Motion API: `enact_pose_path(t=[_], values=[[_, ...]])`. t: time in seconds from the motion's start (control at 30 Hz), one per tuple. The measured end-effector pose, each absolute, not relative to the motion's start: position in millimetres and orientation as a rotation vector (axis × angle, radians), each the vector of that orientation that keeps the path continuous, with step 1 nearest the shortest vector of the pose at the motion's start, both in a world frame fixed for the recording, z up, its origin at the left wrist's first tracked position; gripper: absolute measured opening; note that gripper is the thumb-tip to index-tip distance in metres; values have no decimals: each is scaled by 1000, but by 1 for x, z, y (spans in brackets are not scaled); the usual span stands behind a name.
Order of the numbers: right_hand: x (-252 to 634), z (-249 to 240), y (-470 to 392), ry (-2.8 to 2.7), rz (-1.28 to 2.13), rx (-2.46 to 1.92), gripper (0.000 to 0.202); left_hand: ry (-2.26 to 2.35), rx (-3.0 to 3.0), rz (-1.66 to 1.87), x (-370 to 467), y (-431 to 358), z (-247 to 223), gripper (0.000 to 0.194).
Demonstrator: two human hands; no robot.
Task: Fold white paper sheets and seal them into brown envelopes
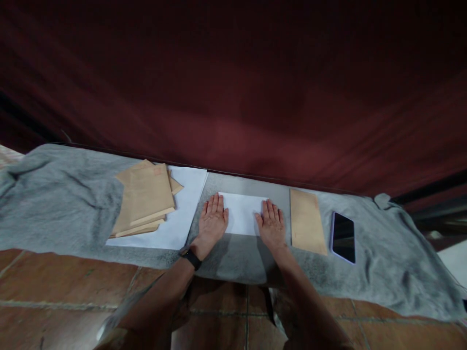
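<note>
A white sheet of paper [241,214], apparently folded, lies flat on the grey cloth in front of me. My left hand [212,218] rests palm down on its left end, fingers stretched out and pointing away from me. On the right end lies my right hand [272,226], also flat with its fingers extended. Neither hand grips anything. Just right of my right hand is a single brown envelope [308,221]. To the left of my left hand, a stack of brown envelopes [149,192] sits on top of larger white paper sheets [188,209].
A phone [343,237] with a purple edge lies right of the single envelope. The grey cloth [69,199] covers a long, narrow surface. Behind it hangs a dark red curtain [233,97]. Brown floor tiles [73,282] show below the front edge.
</note>
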State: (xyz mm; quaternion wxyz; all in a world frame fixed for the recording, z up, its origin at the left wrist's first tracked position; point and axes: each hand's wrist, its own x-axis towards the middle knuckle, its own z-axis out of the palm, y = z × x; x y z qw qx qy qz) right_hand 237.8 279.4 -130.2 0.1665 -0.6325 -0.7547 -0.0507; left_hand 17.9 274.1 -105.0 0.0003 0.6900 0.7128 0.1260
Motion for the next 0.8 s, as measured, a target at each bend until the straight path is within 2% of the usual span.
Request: enact_pose_path(t=[0.27,0.47,0.67,0.73,0.8], values=[[242,-126,271,-2128,-125,-1773,60,2153,2028,516,8,274,-82,57],[219,-116,256,-2294,98,-1661,58,2055,1653,726,-4,284,-78,63],[199,-102,242,-2408,297,-1453,80,1556,1033,1085,0,286,-73,81],[195,-98,241,-2374,324,-1440,76,1369,928,1184,5,284,-66,75],[193,-92,242,-2277,369,-1453,63,1197,850,1233,10,282,-59,60]])
